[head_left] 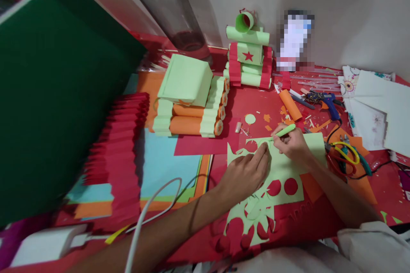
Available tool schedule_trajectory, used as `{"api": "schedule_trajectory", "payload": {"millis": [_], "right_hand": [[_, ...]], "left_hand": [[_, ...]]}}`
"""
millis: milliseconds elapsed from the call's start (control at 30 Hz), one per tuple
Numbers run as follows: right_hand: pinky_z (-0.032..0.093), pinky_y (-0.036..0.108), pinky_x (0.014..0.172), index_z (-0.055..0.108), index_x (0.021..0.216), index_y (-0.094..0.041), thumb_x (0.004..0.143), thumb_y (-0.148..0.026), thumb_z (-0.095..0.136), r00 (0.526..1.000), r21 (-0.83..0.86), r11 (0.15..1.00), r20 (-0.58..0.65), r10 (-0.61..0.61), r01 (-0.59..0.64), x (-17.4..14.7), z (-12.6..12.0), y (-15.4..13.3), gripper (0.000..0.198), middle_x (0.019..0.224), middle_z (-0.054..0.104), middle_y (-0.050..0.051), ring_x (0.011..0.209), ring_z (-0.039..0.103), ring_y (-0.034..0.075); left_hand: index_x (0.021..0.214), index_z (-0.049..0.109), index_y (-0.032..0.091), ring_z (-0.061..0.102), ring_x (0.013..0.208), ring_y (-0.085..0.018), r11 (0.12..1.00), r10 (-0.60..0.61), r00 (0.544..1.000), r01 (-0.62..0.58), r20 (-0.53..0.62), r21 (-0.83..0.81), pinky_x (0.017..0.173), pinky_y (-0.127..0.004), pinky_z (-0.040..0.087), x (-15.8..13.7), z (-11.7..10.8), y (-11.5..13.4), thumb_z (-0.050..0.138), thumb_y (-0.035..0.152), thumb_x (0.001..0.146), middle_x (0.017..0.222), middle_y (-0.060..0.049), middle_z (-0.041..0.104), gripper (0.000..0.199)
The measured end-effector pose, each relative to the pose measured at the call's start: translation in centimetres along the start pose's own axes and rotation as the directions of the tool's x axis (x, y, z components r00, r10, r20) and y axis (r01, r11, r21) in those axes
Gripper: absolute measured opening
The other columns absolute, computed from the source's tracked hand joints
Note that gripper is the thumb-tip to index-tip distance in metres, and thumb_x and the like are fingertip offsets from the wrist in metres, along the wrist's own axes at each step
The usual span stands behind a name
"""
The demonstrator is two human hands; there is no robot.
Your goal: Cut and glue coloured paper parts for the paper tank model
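Note:
A light green pen [285, 131] is gripped in my right hand [294, 144], its tip low over a pale green sheet of paper [315, 145]. Close to that tip, my left hand [248, 170] presses its bunched fingertips onto the sheet, beside a faint round outline. Anything pinched under those fingertips is hidden. Round holes in the sheet show red beneath. Below my left hand lie cut-up pale green scraps [251, 222] with more round holes. A loose pale green paper disc [250, 119] rests on the red table [253, 100] beyond my hands.
A paper tank model [250, 57] stands by the wall near a phone [293, 42]. Left of it sit an orange-and-green paper model [188, 94] and a bottle [179, 17]. Scissors [347, 153] and a glue gun [329, 102] lie right. A white cable [144, 213] arches near my left forearm.

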State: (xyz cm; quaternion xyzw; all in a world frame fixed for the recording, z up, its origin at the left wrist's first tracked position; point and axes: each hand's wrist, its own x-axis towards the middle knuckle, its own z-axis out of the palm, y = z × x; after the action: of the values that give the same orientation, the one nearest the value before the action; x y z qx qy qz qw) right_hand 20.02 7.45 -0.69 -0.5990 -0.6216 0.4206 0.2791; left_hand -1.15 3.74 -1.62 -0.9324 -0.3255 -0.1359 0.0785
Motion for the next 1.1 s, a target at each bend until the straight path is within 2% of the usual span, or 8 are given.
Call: {"api": "schedule_trajectory", "payload": {"millis": [167,367,500,600,767,867,1033,1100], "right_hand": [[0.047,0.025,0.05,0.061,0.081,-0.023,0.088,-0.03,0.066,1.0,0.023,1.0,0.0,0.0,0.0,0.0,0.0,0.0,0.01,0.06,0.056,-0.004,0.052,0.058,0.014],[0.046,0.024,0.049,0.059,0.08,-0.023,0.089,-0.03,0.065,1.0,0.035,0.999,0.001,0.029,-0.029,-0.1,0.0,0.1,0.013,0.057,0.054,-0.005,0.05,0.06,0.014],[0.047,0.023,0.048,0.062,0.087,-0.022,0.093,-0.038,0.067,0.998,0.194,0.979,-0.01,0.064,-0.061,-0.1,0.2,0.8,0.017,0.06,0.057,-0.004,0.05,0.063,0.014],[0.047,0.022,0.046,0.063,0.09,-0.021,0.094,-0.043,0.068,0.998,0.3,0.953,-0.042,0.057,-0.042,0.2,0.3,1.4,0.023,0.062,0.059,-0.004,0.047,0.061,0.012],[0.046,0.021,0.045,0.064,0.094,-0.021,0.093,-0.044,0.069,0.998,0.356,0.934,-0.049,0.046,-0.026,0.5,0.4,1.9,0.024,0.066,0.061,-0.005,0.046,0.059,0.01],[0.047,0.021,0.045,0.065,0.095,-0.021,0.093,-0.044,0.069,0.999,0.361,0.932,-0.037,0.032,-0.016,0.5,0.4,2.0,0.024,0.07,0.064,-0.004,0.047,0.06,0.01],[0.049,0.022,0.048,0.066,0.096,-0.021,0.094,-0.046,0.069,1.0,0.361,0.932,-0.026,0.017,-0.007,0.6,0.4,2.0,0.025,0.065,0.061,-0.005,0.048,0.06,0.011],[0.049,0.022,0.049,0.067,0.096,-0.021,0.094,-0.044,0.069,1.0,0.354,0.935,-0.023,0.012,-0.004,0.7,0.4,1.9,0.024,0.063,0.058,-0.006,0.049,0.061,0.011]], "left_hand": [[0.125,0.069,0.01,0.073,0.067,-0.016,0.998,0.001,0.997,0.004,0.071,-0.061,0.056,-0.03,0.057,-0.1,0.0,-0.1,0.046,0.014,0.101,0.14,-0.02,0.072,0.034],[0.12,0.07,0.01,0.071,0.063,-0.015,1.0,0.0,1.0,0.0,0.024,-0.016,0.053,-0.033,0.055,0.0,0.0,-0.2,0.05,0.015,0.101,0.137,-0.017,0.074,0.028],[0.119,0.068,0.011,0.072,0.065,-0.016,1.0,0.009,1.0,-0.009,0.012,-0.003,0.057,-0.032,0.055,0.2,0.0,-0.4,0.049,0.021,0.105,0.132,-0.019,0.075,0.026],[0.121,0.066,0.01,0.074,0.071,-0.017,1.0,0.023,1.0,-0.023,-0.012,0.002,0.063,-0.033,0.057,0.1,-0.1,-0.5,0.049,0.021,0.105,0.131,-0.019,0.075,0.025],[0.128,0.061,0.014,0.072,0.073,-0.016,0.998,0.056,0.998,-0.055,0.024,-0.02,0.063,-0.03,0.056,-0.2,-0.4,-0.6,0.051,0.006,0.097,0.118,-0.011,0.077,0.034],[0.123,0.061,0.015,0.07,0.072,-0.017,0.995,0.081,0.996,-0.079,0.037,-0.06,0.06,-0.031,0.054,-0.4,-0.4,-0.5,0.052,0.005,0.094,0.105,-0.008,0.076,0.032],[0.128,0.059,0.017,0.072,0.081,-0.019,0.992,0.07,0.996,-0.064,0.056,-0.105,0.063,-0.031,0.055,-0.5,-0.2,-0.5,0.053,0.002,0.089,0.118,-0.011,0.073,0.042],[0.123,0.06,0.017,0.072,0.078,-0.019,0.991,0.085,0.995,-0.078,0.061,-0.106,0.062,-0.031,0.055,-0.6,0.0,-0.5,0.054,0.002,0.087,0.11,-0.009,0.074,0.04]]}}
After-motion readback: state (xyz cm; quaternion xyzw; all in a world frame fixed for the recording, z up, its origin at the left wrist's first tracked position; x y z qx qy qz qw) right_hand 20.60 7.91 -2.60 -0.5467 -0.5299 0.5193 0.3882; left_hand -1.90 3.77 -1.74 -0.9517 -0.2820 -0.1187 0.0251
